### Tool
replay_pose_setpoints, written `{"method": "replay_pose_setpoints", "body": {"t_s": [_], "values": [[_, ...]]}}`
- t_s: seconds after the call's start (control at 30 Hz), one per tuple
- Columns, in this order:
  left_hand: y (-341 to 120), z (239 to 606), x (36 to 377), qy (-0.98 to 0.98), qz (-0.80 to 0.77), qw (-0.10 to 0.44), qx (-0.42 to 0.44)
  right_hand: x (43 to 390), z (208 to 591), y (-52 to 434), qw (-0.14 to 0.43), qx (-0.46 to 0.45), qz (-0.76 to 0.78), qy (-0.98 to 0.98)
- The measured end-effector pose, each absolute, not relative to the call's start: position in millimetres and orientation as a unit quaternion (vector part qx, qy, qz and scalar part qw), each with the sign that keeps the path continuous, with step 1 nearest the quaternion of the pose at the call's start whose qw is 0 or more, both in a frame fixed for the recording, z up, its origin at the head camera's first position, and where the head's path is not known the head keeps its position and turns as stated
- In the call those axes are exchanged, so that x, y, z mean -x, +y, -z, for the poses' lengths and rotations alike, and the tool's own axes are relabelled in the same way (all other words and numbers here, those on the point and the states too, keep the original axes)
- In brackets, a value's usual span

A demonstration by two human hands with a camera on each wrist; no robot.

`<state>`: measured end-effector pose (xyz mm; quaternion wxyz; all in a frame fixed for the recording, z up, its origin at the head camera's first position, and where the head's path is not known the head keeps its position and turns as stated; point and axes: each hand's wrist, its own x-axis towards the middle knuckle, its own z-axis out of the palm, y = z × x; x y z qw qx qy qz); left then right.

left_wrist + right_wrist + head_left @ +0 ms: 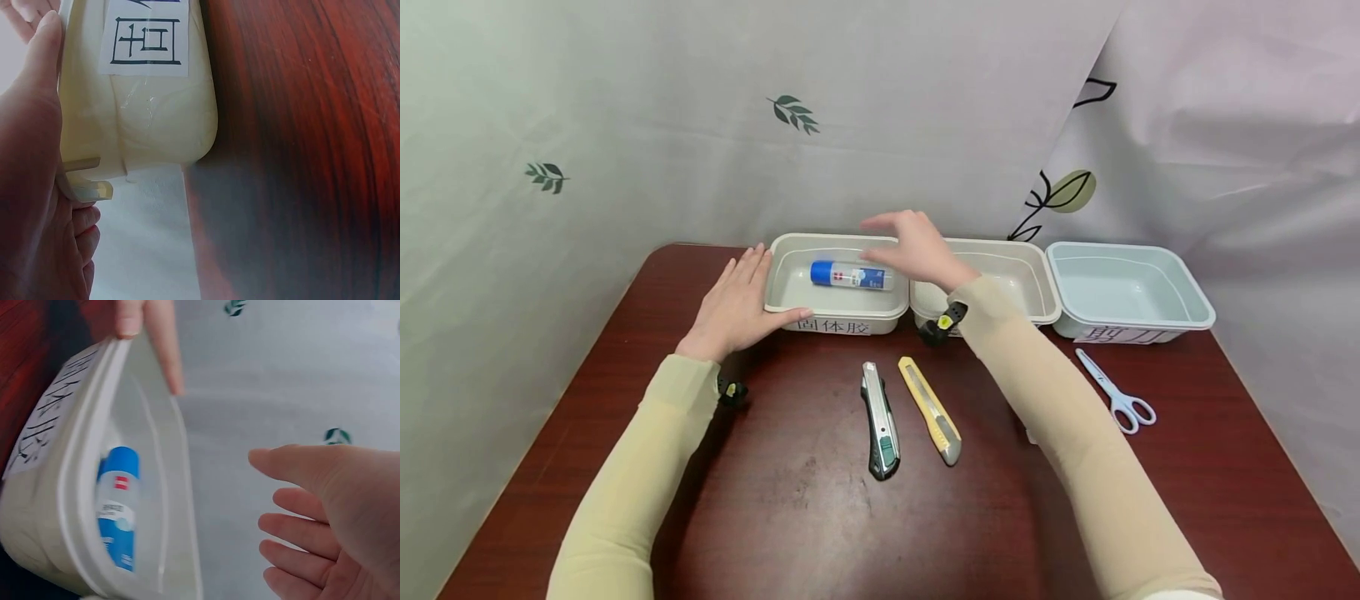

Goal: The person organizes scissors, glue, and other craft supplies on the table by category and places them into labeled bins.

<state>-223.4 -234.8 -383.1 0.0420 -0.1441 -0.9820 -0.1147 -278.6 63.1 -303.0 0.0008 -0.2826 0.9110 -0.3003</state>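
The left hand (732,306) lies flat and relaxed against the left tray (790,283), thumb along its front wall; the right hand (913,247) hovers slack-fingered, grasping nothing, above the glue stick (851,275) lying inside that tray.

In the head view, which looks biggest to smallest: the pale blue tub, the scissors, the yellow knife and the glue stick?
1. Pale blue tub.
2. Yellow knife and scissors: too alike to rank.
3. Glue stick, though it lies farther off.
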Motion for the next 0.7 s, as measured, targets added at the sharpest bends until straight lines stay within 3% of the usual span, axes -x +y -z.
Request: {"method": "replay_pose_setpoints", "body": {"t_s": [0.3, 0.7], "values": [[-235.7, 382.6, 223.4, -0.982, 0.112, 0.043, 0.148, 262.3, 283.1, 97.0, -0.035, 0.276, 0.325, 0.904], [-235.3, 382.3, 224.1, -0.981, 0.112, 0.045, 0.152, 234.9, 272.4, 141.4, -0.041, 0.232, 0.384, 0.893]]}}
